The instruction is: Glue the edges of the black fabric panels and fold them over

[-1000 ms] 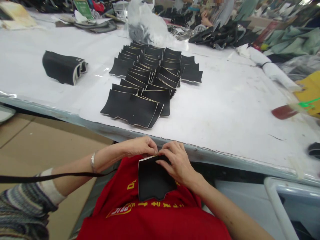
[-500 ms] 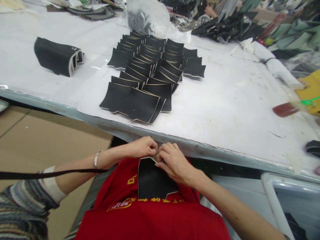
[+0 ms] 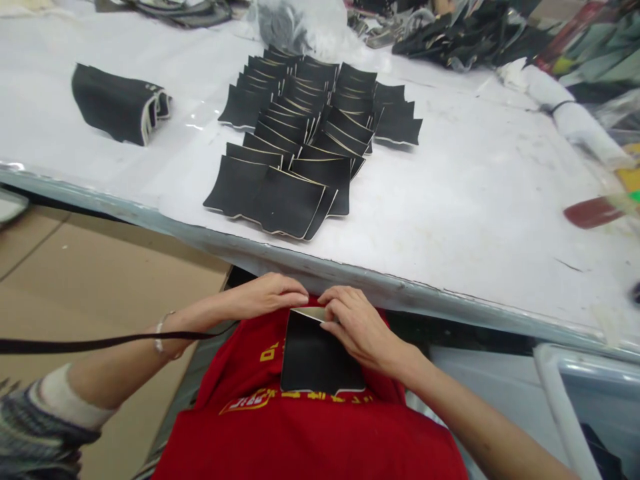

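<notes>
A black piece with a pale edge point(image 3: 320, 357) lies on the red apron point(image 3: 300, 433) over the lap, its light underside showing at the top. My right hand point(image 3: 353, 323) pinches the piece at its upper right edge. Just above the upper left corner is my left hand point(image 3: 275, 293), its fingers pressed together; whether anything is between them is hidden. On the table, rows of overlapping black pieces point(image 3: 295, 200) stand beyond the hands. A folded black bundle point(image 3: 113, 103) sits farther left.
The white table point(image 3: 475, 220) has its front edge just beyond my hands. A dark red tool point(image 3: 593, 212) and a white roll point(image 3: 575, 123) lie at right. Plastic and dark scraps line the back. A pale bin point(image 3: 550, 393) stands at lower right.
My left hand has straightened its fingers somewhat and shifted slightly left. The black piece's upper edge has opened out, showing more pale underside. The view has shifted slightly.
</notes>
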`<state>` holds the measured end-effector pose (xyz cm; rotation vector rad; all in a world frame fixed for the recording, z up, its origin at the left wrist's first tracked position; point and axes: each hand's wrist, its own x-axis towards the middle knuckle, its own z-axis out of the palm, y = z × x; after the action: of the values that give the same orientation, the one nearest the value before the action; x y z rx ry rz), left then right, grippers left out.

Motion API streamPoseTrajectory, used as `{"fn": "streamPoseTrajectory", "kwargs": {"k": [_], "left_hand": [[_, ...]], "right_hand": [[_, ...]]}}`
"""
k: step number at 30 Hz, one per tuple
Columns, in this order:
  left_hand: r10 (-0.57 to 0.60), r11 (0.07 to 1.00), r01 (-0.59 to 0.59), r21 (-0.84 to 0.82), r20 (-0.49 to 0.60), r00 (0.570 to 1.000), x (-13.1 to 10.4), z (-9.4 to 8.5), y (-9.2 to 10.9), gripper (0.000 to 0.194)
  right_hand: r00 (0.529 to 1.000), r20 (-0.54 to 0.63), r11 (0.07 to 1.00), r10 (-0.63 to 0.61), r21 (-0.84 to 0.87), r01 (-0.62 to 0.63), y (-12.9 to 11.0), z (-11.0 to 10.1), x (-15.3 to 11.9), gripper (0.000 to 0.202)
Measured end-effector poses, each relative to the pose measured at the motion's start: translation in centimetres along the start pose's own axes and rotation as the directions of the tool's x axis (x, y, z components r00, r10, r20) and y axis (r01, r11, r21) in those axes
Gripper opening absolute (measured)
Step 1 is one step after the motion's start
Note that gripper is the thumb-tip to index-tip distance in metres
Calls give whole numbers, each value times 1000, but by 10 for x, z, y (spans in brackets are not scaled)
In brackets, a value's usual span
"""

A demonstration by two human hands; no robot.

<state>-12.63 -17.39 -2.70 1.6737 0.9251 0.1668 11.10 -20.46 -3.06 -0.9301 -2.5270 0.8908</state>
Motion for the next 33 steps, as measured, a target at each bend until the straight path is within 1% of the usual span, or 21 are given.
{"fn": "streamPoseTrajectory", "kwargs": {"k": [2,3,6,9,11,16,22,27,33], "left_hand": [[-25,994,24,108,6,1000,-9,3,4,29],[-44,991,43,130,10,999,-12,6,5,25],[-64,991,64,118,-9,998,-14,14,7,19],[-2,996,3,91,-9,1000,-11,18,6,21],[17,997,-18,79,7,1000,-10,18,5,23],[24,998,-27,51,51,998,-8,16,2,27],[19,1000,-18,-10,87,996,-7,16,6,30],[25,1000,-24,-13,66,998,-6,16,8,27],[7,997,-6,73,-8,1000,-1,24,7,21]], "right_hand": [[1000,3,1000,-9,17,9,2,1,0,9],[1000,8,1000,-9,29,9,3,1,1,9],[999,41,998,10,67,-12,4,-1,2,10],[995,84,994,45,99,-54,5,-3,4,11],[993,96,990,72,113,-82,6,-4,4,10],[990,90,984,106,133,-118,8,-2,4,9],[985,111,976,129,162,-146,11,-1,3,7],[981,113,967,156,185,-175,12,-1,4,8],[986,73,967,149,196,-161,13,2,4,12]]}}
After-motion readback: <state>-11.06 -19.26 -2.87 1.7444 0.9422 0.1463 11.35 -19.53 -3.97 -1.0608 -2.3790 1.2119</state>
